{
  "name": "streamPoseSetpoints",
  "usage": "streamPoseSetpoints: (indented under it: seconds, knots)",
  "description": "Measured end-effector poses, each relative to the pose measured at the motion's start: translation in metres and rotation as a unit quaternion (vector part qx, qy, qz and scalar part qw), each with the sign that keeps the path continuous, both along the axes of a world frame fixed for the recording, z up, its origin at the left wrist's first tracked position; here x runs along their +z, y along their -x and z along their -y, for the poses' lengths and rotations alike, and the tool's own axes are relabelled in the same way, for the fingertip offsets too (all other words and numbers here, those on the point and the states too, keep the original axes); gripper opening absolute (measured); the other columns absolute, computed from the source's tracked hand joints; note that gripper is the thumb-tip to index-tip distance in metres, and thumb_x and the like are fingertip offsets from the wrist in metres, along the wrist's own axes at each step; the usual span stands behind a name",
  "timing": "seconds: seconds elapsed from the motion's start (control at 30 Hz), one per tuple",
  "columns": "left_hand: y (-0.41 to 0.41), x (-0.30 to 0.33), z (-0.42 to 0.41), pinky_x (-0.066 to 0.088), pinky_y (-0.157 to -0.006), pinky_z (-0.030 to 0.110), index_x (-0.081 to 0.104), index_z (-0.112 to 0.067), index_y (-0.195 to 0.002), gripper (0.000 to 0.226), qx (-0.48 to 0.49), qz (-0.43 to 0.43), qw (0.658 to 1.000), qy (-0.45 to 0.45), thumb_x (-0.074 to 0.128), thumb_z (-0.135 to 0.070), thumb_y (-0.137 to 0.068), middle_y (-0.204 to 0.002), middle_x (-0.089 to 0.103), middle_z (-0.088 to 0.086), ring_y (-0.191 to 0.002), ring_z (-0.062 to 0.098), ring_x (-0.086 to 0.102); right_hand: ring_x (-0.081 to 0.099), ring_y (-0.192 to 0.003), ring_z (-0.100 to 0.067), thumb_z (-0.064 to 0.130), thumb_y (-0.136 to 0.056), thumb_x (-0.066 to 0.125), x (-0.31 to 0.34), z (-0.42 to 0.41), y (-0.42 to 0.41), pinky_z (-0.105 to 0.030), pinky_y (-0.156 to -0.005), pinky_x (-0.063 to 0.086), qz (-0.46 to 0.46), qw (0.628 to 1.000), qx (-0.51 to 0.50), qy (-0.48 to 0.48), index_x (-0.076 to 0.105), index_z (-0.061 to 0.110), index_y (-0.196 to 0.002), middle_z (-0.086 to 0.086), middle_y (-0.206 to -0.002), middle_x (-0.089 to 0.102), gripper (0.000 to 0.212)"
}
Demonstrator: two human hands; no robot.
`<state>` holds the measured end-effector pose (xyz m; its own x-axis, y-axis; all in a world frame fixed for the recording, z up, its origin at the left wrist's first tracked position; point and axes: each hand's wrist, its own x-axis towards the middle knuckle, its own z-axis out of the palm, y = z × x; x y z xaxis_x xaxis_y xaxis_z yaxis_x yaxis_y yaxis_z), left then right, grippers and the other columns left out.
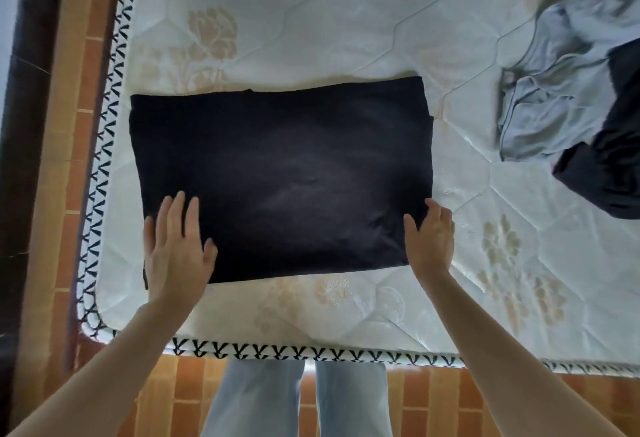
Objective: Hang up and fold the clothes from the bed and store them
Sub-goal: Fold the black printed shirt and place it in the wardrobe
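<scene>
Mattress [346,38] fills most of the view, quilted white with pale floral patches and a black-and-white stitched trim along its left and near edges. On it, close to the near left corner, lies a dark folded garment [280,173], flattened into a rough rectangle. Its left edge runs just inside the mattress trim; its near edge sits a little back from the near trim, with a strip of bare quilting between.

The left hand [176,246] rests flat on the garment's near left corner, fingers straight and slightly spread, gripping nothing. The right hand [431,237] is at the near right corner, fingers mostly straight with the tips on the dark cloth and the thumb along its edge; whether it pinches the cloth I cannot tell.

Beyond the garment's far edge the mattress lies bare up to the top of the view, and a wide bare stretch opens to the right of it. Well apart at the right edge sits a crumpled grey garment [554,100], with another dark garment [602,159] touching and partly overlapping it.

Orange brick-patterned floor [450,402] shows below the near edge and along the left side, beside a dark bed frame [24,90]. The person's legs in light trousers [256,398] stand against the near edge.
</scene>
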<state>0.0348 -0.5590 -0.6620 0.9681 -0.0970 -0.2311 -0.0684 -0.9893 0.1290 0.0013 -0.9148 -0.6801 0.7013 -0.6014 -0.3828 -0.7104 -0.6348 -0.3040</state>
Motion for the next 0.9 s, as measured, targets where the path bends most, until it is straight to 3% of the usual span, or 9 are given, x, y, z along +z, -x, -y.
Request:
streamPoseSetpoints:
  seconds: [0.2, 0.3, 0.5, 0.67, 0.77, 0.9]
  knots:
    - [-0.026, -0.023, 0.094, 0.031, -0.113, 0.056, 0.037, -0.004, -0.148, 0.065, -0.154, -0.061, 0.986, 0.019, 0.061, -0.025, -0.091, -0.157, 0.028, 0.018, -0.144, 0.035, 0.028, 0.054, -0.112, -0.032, 0.031, -0.097, 0.057, -0.001, 0.018, -0.022, -0.042, -0.087, 0.046, -0.011, 0.991, -0.124, -0.053, 0.052, 0.007, -0.125, -0.012, -0.124, 0.054, 0.037]
    - [-0.037, -0.027, 0.139, 0.03, -0.114, 0.052, 0.034, -0.009, -0.15, 0.063, -0.214, -0.08, 0.973, 0.037, 0.056, -0.031, -0.095, -0.159, 0.025, 0.015, -0.145, 0.033, 0.028, 0.056, -0.099, -0.027, 0.039, -0.095, 0.06, -0.003, 0.029, -0.022, -0.035, -0.078, 0.043, -0.035, 0.987, -0.136, -0.084, 0.057, 0.009, -0.115, -0.009, -0.115, 0.056, 0.036]
    - [-0.048, -0.027, 0.215, 0.008, -0.122, 0.045, 0.006, -0.016, -0.156, 0.061, -0.304, -0.106, 0.946, 0.026, 0.026, -0.041, -0.105, -0.164, -0.006, 0.009, -0.151, 0.025, -0.001, 0.054, -0.081, -0.015, 0.038, -0.091, 0.066, -0.003, 0.045, -0.01, -0.026, -0.062, 0.035, -0.01, 0.979, -0.151, -0.14, 0.059, 0.017, -0.088, 0.01, -0.076, 0.056, 0.023]
    - [-0.042, -0.034, 0.255, 0.007, -0.122, 0.047, -0.001, -0.017, -0.156, 0.063, -0.342, -0.133, 0.93, -0.008, 0.02, -0.047, -0.104, -0.163, -0.014, 0.011, -0.151, 0.026, -0.006, 0.056, -0.081, -0.015, 0.039, -0.091, 0.066, -0.004, 0.054, 0.008, -0.027, -0.062, 0.036, -0.006, 0.974, -0.169, -0.149, 0.062, 0.016, -0.092, 0.006, -0.082, 0.062, 0.023]
    - [-0.037, -0.039, 0.265, 0.004, -0.122, 0.049, -0.005, -0.015, -0.156, 0.066, -0.342, -0.146, 0.928, -0.033, 0.017, -0.049, -0.104, -0.162, -0.018, 0.012, -0.15, 0.028, -0.012, 0.06, -0.084, -0.014, 0.038, -0.091, 0.065, -0.008, 0.055, 0.023, -0.02, -0.062, 0.04, -0.002, 0.966, -0.186, -0.178, 0.066, 0.016, -0.093, 0.005, -0.088, 0.068, 0.022]
    - [-0.04, -0.041, 0.274, 0.004, -0.122, 0.049, -0.004, -0.015, -0.156, 0.063, -0.336, -0.142, 0.931, -0.023, 0.015, -0.047, -0.104, -0.162, -0.015, 0.011, -0.15, 0.027, -0.011, 0.058, -0.079, 0.0, 0.037, -0.093, 0.063, -0.006, 0.059, 0.014, -0.01, -0.065, 0.037, 0.031, 0.959, -0.186, -0.212, 0.066, 0.024, -0.093, 0.015, -0.083, 0.065, 0.014]
